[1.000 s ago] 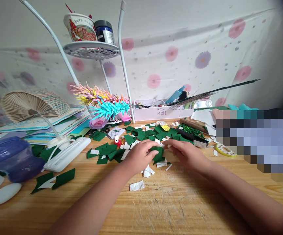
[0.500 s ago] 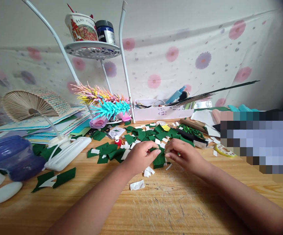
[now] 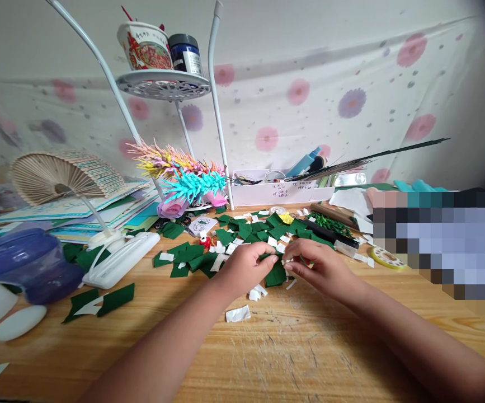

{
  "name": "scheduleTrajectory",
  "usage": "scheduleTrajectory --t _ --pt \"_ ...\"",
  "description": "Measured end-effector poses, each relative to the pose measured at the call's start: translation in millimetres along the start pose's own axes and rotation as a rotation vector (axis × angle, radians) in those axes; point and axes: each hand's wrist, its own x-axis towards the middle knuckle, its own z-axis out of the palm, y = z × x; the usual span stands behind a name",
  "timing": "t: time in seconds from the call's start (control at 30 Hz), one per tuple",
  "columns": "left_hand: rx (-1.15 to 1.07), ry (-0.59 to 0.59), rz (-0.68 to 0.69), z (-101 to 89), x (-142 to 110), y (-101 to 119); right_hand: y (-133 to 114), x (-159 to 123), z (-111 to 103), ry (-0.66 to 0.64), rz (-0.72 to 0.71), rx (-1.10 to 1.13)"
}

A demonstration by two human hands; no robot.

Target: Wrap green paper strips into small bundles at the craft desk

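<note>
My left hand (image 3: 253, 266) is closed in a pinch over the heap of paper pieces. What sits between its fingertips is too small to name. Close to its right, my right hand (image 3: 318, 266) pinches too, with a tiny whitish bit showing at its fingertips. A narrow gap separates the two sets of fingertips. Just below them lies a green paper piece (image 3: 276, 275). Small white paper scraps (image 3: 258, 292) lie near the wrists, and a larger white strip (image 3: 238, 314) rests closer to me on the wooden table (image 3: 276, 358).
Behind the hands stand a white box (image 3: 282, 193) and a tiered stand (image 3: 164, 84) carrying a paper bowl and jar. Colourful fuzzy stems (image 3: 192, 186) lean there. A lamp base (image 3: 120, 262) and blue container (image 3: 28, 266) sit left, a yellow tape roll (image 3: 388, 257) right.
The whole view has shifted slightly, so things appear a little further right. Both hands stay pinched close together; the pale piece at my right fingertips shows less.
</note>
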Motion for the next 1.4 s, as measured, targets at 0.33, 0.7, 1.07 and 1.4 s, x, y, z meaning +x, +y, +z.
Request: scheduleTrajectory --t 0.33,0.7,1.07,1.4 --pt "-0.067 -0.024 0.003 3.7 -0.2 -1.6 -0.3 0.1 2.4 0.021 -0.004 0.005" --pt "-0.023 -0.038 0.051 -0.3 -0.3 5.5 1.1 -1.8 0.8 -0.022 0.020 0.009" --pt "0.040 -0.050 -0.002 0.1 6.6 -15.3 11.7 -0.3 -4.8 -0.025 -0.010 -0.255" --pt "0.153 0.130 -0.092 -20.9 17.0 -44.7 39.3 -0.8 -16.8 -0.078 0.325 -0.343"
